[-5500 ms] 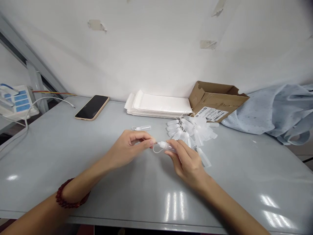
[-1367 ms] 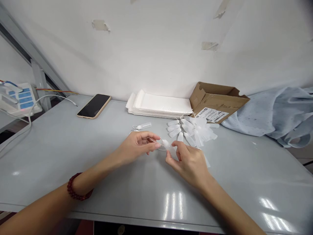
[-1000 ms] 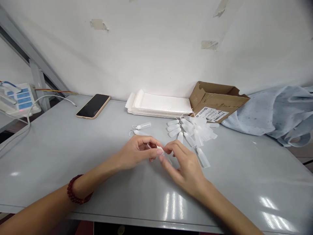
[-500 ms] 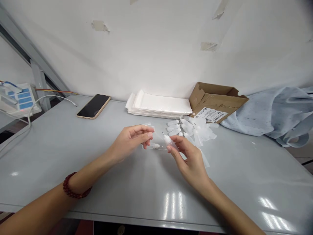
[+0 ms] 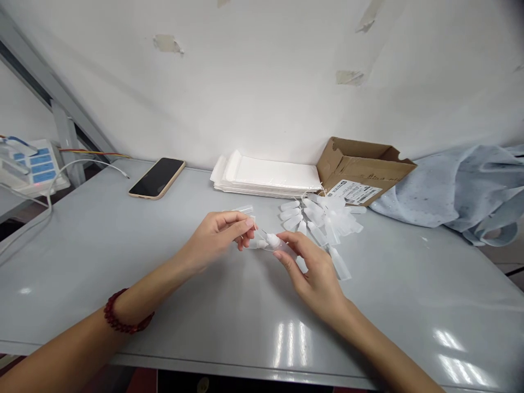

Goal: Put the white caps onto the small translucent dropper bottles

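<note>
My right hand (image 5: 315,265) grips a small translucent needle-tip bottle (image 5: 282,246) between thumb and fingers, its white neck and thin metal needle tilted up to the left. Close to that needle, my left hand (image 5: 223,237) is closed in a pinch; a small pale bit shows at its fingertips, too small to name. Behind the left fingers lies another needle-tip bottle (image 5: 261,244), partly covered. A clear plastic piece (image 5: 245,209) rests just beyond that hand. Past my right hand is a pile of similar bottles (image 5: 315,213), several of them overlapping.
White padded envelopes (image 5: 274,173) are stacked against the wall, beside an open cardboard box (image 5: 364,169). Light blue cloth (image 5: 446,191) lies at the right. On the left are a phone (image 5: 158,178), a white cable (image 5: 88,160) and a power strip (image 5: 41,164).
The bottle in my right hand has moved a little left and down, bringing its needle up to my left fingertips. My left hand has hardly moved.
</note>
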Tool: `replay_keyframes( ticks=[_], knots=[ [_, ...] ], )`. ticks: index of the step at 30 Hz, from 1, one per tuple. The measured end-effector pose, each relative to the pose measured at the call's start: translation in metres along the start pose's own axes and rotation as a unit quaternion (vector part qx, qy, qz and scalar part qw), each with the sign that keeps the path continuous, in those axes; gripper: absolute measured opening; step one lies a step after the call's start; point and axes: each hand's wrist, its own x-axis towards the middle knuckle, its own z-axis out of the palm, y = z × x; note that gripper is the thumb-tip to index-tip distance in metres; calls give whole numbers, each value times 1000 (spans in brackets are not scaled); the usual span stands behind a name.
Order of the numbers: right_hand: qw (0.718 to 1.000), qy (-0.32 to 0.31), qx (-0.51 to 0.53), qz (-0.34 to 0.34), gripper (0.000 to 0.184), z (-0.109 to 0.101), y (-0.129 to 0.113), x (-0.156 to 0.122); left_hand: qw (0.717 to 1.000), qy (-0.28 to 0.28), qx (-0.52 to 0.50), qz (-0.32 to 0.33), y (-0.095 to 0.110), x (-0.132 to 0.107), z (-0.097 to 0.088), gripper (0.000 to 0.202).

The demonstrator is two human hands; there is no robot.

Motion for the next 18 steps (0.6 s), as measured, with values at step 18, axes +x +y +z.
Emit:
replay_keyframes(
  ticks=[18],
  knots=[
    [1000, -14, -10, -12, 15, -1, -1, -1, 997, -66, 37, 33, 3, -2, 1, 25]
  ],
)
